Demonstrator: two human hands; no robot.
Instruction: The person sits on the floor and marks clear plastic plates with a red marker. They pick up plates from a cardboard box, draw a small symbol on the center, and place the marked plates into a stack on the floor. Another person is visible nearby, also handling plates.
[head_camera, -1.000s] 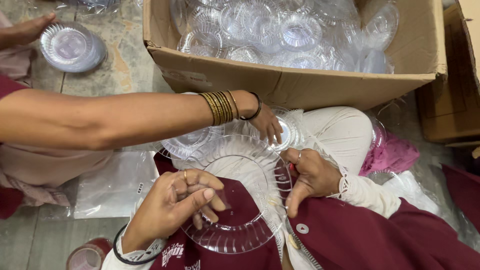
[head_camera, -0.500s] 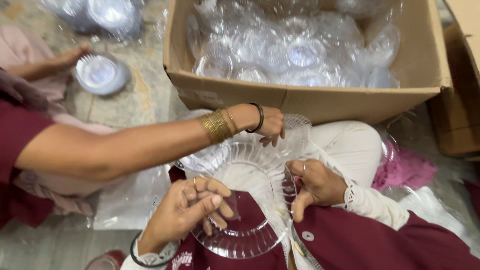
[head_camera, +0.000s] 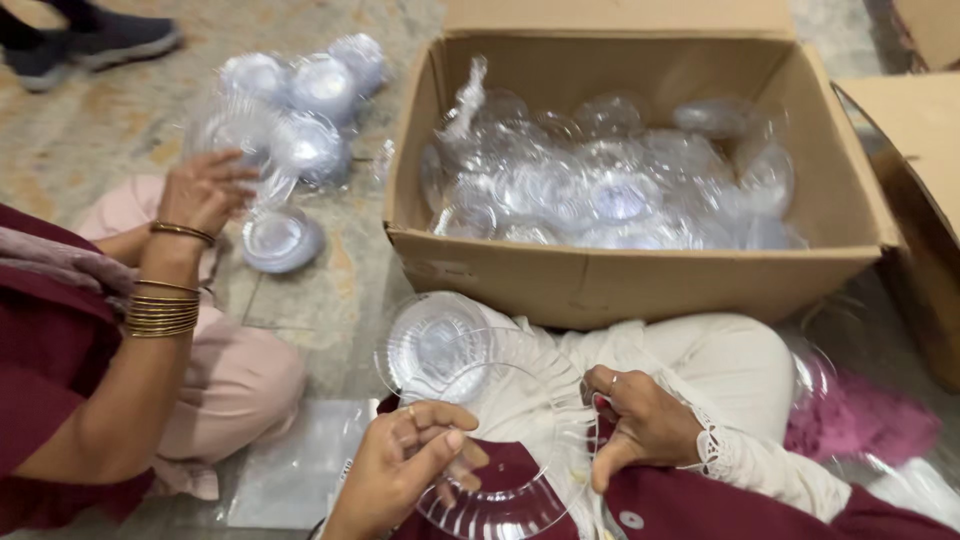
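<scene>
Fingers of left hand (head_camera: 405, 465) and right hand (head_camera: 640, 425) pinch closed on the clear plastic plate (head_camera: 510, 440).

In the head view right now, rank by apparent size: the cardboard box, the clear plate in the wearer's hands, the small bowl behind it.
1. cardboard box
2. clear plate, though it lies nearer the camera
3. small bowl

Soft even light, slight blur

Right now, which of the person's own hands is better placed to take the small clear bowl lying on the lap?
Left. The left hand grips the clear plate just below the small bowl; the right hand holds the plate's far edge.
</scene>
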